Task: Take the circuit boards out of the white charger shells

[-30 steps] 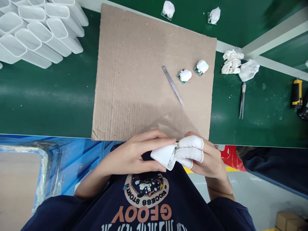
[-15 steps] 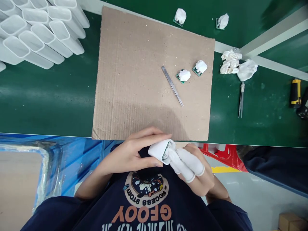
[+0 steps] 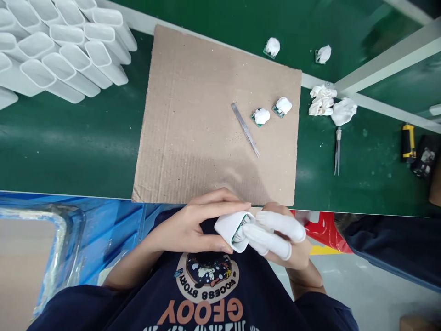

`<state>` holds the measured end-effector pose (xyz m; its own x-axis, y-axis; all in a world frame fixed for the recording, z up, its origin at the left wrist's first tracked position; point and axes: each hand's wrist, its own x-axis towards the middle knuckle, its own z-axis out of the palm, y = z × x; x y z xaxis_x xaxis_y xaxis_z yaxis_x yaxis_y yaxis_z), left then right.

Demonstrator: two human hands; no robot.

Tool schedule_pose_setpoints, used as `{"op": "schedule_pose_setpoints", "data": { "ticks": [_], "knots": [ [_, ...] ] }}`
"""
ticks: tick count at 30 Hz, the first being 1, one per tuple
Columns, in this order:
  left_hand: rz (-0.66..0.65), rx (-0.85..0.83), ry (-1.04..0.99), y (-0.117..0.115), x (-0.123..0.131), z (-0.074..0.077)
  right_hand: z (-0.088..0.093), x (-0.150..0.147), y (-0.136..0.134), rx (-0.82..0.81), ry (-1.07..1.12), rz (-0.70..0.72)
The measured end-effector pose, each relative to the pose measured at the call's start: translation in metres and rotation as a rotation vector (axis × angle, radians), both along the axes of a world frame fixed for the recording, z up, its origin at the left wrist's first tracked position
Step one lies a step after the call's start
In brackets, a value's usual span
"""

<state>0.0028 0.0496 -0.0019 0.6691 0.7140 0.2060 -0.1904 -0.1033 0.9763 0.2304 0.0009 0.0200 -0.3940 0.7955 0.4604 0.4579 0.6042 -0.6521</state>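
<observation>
My left hand (image 3: 193,225) is closed around a white plastic housing (image 3: 224,226), gripping it between thumb and fingers with its open end facing right. Inside that mouth a green circuit board edge and some wires show. White finger cots cover several fingers of my right hand (image 3: 287,243). Its fingertips meet at the housing's mouth, close to the wires; what they pinch is hidden. Beyond my hands, tweezers (image 3: 245,130) lie on a cardboard sheet (image 3: 193,115), beside two small circuit boards with white covers, one nearer (image 3: 261,116) and one farther (image 3: 283,106).
White tubes (image 3: 69,69) are stacked at the upper left. Two more covered boards (image 3: 272,47) sit beyond the cardboard. On the right are crumpled finger cots (image 3: 322,100), second tweezers (image 3: 337,151) and a yellow-black tool (image 3: 408,142). A red stool (image 3: 327,230) stands below the table edge.
The housing has shifted slightly down in view, and its mouth has turned a little. The fingers of my right hand have spread somewhat and moved right. The camera view has shifted slightly.
</observation>
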Motion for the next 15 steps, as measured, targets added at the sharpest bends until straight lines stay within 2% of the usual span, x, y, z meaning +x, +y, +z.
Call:
{"op": "schedule_pose_setpoints", "data": {
  "ticks": [2, 6, 11, 13, 15],
  "knots": [
    [0.01, -0.027, 0.039, -0.001, -0.001, -0.001, 0.0, -0.002, 0.002, 0.001, -0.034, 0.017],
    [0.041, -0.115, 0.127, -0.001, -0.002, -0.006, 0.002, -0.004, 0.018, 0.157, -0.149, 0.07],
    [-0.012, -0.355, 0.047, 0.007, 0.005, -0.015, 0.022, -0.004, 0.05, -0.032, -0.269, 0.309],
    [0.09, -0.334, 0.114, 0.014, -0.003, -0.019, 0.029, -0.001, 0.079, -0.032, -0.319, 0.32],
    [0.362, -0.198, 0.317, 0.023, -0.023, -0.023, 0.031, 0.004, 0.126, -0.048, -0.35, 0.19]
  ]
}}
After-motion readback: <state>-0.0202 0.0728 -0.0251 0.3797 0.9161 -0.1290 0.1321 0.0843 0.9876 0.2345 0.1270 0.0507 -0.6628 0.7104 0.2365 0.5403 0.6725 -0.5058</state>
